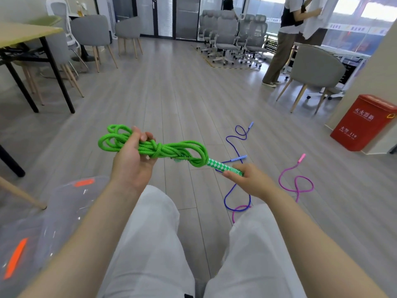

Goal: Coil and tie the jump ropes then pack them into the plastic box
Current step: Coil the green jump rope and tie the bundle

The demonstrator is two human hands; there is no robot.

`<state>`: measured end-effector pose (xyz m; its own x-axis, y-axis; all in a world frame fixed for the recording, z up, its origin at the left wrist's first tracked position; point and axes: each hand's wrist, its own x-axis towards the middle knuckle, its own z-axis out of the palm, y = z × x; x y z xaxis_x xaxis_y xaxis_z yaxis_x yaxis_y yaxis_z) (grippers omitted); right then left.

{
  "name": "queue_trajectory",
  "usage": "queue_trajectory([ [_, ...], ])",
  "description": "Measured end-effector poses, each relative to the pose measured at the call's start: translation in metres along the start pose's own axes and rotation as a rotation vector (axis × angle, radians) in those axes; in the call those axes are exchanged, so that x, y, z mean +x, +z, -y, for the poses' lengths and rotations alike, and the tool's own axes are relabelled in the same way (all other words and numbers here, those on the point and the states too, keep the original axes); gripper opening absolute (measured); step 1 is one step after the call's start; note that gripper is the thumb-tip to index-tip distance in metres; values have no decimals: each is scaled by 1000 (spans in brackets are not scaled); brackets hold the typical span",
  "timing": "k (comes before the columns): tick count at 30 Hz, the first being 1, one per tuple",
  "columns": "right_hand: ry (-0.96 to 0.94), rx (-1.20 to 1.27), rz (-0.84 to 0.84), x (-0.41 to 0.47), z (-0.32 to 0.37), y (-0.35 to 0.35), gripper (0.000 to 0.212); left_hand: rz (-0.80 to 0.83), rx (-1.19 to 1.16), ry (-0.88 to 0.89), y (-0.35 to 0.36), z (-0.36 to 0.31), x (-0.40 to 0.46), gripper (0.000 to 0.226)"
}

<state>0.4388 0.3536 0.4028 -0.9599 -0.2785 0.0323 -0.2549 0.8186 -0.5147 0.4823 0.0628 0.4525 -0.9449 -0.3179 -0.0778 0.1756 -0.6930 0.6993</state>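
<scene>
At frame centre, the left hand (131,160) curls its fingers (144,137) around the coiled green jump rope (171,148). The right hand (250,179) pinches its checkered handle (221,165) just right of centre. The clear plastic box (53,211) sits lower left.

- The green jump rope (171,148) sits mid-frame, coiled into a long bundle with a knot wrapped round its middle; loops fan out at its left end, and its green-and-white checked handle (223,166) points lower right.
- The blue jump rope (235,138) lies loose and uncoiled on the floor right of centre, its checked handles apart.
- The pink jump rope (297,181) lies uncoiled further right, curling in open loops, crossing the blue one low down.
- The clear plastic box (71,203) with orange latches stands at the lower left.
</scene>
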Motion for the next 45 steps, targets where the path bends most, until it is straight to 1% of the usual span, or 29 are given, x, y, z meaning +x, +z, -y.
queue_trajectory([
  [3, 20, -24, 42, 0, -6, 8, 54, 5, -40, -39, -3, 16, 3, 40],
  [5, 44, -19, 88, 4, -8, 21, 50, -32, -28, -66, -2, 26, 10, 40],
  [9, 29, -80, 74, 23, -6, 43, 40, -105, -18, -86, -6, 32, 31, 40],
  [10, 12, -99, 70, 29, -3, 47, 35, -118, -22, -87, -7, 31, 35, 40],
  [12, -10, -119, 70, 40, 5, 52, 18, -154, -24, -94, -8, 30, 43, 40],
  [13, -11, -118, 70, 47, 8, 56, 18, -178, -28, -102, -10, 30, 48, 40],
  [15, 10, -88, 55, 58, 17, 60, 44, -230, -44, -117, -12, 28, 57, 40],
  [16, 19, -23, 17, 63, 24, 61, 51, -256, -54, -119, -14, 28, 62, 40],
  [17, 10, 67, -41, 66, 34, 61, 52, -280, -56, -117, -15, 27, 66, 40],
  [19, -93, 232, -162, 70, 58, 60, 44, -321, -44, -109, -15, 27, 75, 40],
  [20, -181, 250, -195, 72, 72, 61, 38, -335, -36, -101, -14, 27, 78, 40],
  [22, -352, 168, -200, 75, 95, 67, 35, -352, -21, -93, -11, 28, 84, 39],
  [24, -452, 31, -175, 84, 109, 81, 47, -341, 4, -101, -8, 28, 90, 38],
  [26, -461, -55, -157, 96, 114, 96, 58, -313, 46, -132, -8, 28, 97, 35],
  [28, -447, -96, -152, 108, 115, 108, 59, -288, 91, -170, -11, 28, 105, 31],
  [32, -389, -4, -88, 134, 113, 120, 50, -213, 227, -211, -28, 27, 124, 20],
  [36, -314, 151, 26, 159, 110, 132, 42, 4, 429, -249, -54, 26, 144, 7],
  [37, -290, 183, 55, 166, 108, 137, 40, 64, 494, -275, -64, 27, 149, 12],
  [38, -261, 217, 78, 172, 106, 141, 38, 117, 578, -307, -76, 28, 156, 28],
  [40, -213, 293, 114, 188, 103, 150, 31, 198, 757, -390, -103, 33, 168, 67],
  [41, -196, 339, 128, 197, 103, 154, 26, 230, 841, -432, -117, 36, 173, 80],
  [43, -166, 449, 163, 214, 103, 161, 17, 295, 966, -517, -139, 44, 184, 96],
  [45, -134, 561, 198, 232, 104, 169, 14, 341, 1001, -561, -155, 53, 199, 103],
])
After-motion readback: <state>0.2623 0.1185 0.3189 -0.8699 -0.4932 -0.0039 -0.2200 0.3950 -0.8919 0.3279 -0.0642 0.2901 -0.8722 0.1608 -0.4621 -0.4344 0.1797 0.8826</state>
